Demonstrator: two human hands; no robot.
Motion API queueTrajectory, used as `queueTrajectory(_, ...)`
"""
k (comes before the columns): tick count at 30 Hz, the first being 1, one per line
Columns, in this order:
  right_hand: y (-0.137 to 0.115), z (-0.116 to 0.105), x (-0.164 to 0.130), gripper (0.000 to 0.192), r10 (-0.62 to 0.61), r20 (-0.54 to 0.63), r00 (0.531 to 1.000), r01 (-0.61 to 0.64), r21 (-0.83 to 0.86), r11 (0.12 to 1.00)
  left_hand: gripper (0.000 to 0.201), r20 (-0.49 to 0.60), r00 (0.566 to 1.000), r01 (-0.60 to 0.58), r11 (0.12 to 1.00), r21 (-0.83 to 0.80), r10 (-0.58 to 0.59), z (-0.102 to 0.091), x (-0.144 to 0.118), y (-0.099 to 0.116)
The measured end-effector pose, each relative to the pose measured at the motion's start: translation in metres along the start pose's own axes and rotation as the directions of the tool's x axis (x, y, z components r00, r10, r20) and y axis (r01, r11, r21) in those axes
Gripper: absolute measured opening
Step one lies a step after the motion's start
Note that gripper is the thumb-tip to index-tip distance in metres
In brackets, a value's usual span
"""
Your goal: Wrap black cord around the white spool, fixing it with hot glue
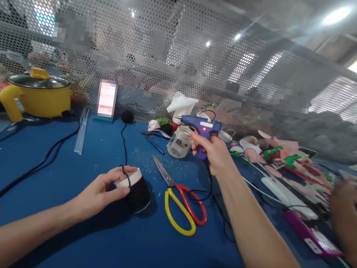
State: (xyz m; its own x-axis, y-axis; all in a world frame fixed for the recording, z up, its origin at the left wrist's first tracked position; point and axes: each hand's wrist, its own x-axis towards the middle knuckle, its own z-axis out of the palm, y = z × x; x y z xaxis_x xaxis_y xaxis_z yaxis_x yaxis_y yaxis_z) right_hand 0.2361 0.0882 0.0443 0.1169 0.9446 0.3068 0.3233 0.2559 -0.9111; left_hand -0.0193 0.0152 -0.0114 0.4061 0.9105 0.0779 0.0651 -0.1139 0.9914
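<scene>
Left hand (103,190) clamped on black spool (134,190) lying on blue counter (88,246). Right hand (215,155) raised further back, gripping blue glue gun (201,126). Hands well apart. Scissors (180,201) lie between them, glass jar (180,142) just beside the gun. Another person's hand (353,200) at right.

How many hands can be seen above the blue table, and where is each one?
3. The left hand grips a spool of black thread near the scissors. The right hand holds up a blue glue gun. A co-worker's hand is at the right edge; another may be hidden.
</scene>
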Motion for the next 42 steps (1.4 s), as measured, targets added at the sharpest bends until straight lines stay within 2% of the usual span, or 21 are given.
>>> queueTrajectory(2,-0.013,0.001,-0.026,0.016,0.013,0.156,0.988,-0.016,0.020,1.000,0.016,-0.035,0.999,-0.032,0.999,0.036,0.034,-0.001,0.001,0.002)
queueTrajectory(4,-0.022,0.005,-0.054,0.015,0.009,0.311,0.950,-0.021,0.036,0.999,0.014,-0.057,0.998,-0.031,0.998,0.050,0.034,-0.001,0.003,0.002)
queueTrajectory(8,-0.022,0.015,-0.095,0.018,0.129,0.419,0.899,-0.119,-0.051,0.992,0.013,-0.062,0.998,-0.027,0.999,0.023,0.029,-0.001,0.004,-0.001)
queueTrajectory(12,-0.015,0.021,-0.112,0.022,0.211,0.409,0.888,-0.147,-0.182,0.972,0.011,-0.070,0.997,-0.015,1.000,-0.001,0.015,0.001,0.005,0.000)
queueTrajectory(21,-0.020,0.026,-0.117,0.017,0.282,0.378,0.882,-0.190,-0.262,0.946,0.010,-0.069,0.997,-0.035,0.999,0.030,0.037,0.002,0.005,-0.003)
queueTrajectory(28,-0.019,0.027,-0.118,0.020,0.168,0.355,0.920,-0.033,-0.356,0.934,0.011,-0.062,0.997,-0.051,0.998,0.043,0.054,0.003,0.005,-0.003)
queueTrajectory(32,-0.016,0.026,-0.119,0.016,0.088,0.395,0.914,0.069,-0.366,0.928,0.011,-0.062,0.996,-0.062,0.995,0.079,0.067,0.003,0.004,-0.004)
queueTrajectory(37,-0.015,0.025,-0.121,0.019,0.124,0.347,0.930,0.036,-0.419,0.907,0.012,-0.045,0.995,-0.087,0.989,0.120,0.093,0.001,0.004,-0.005)
queueTrajectory(42,-0.017,0.024,-0.120,0.018,0.144,0.374,0.916,0.023,-0.409,0.912,0.012,-0.027,0.994,-0.098,0.982,0.160,0.104,0.001,0.004,-0.005)
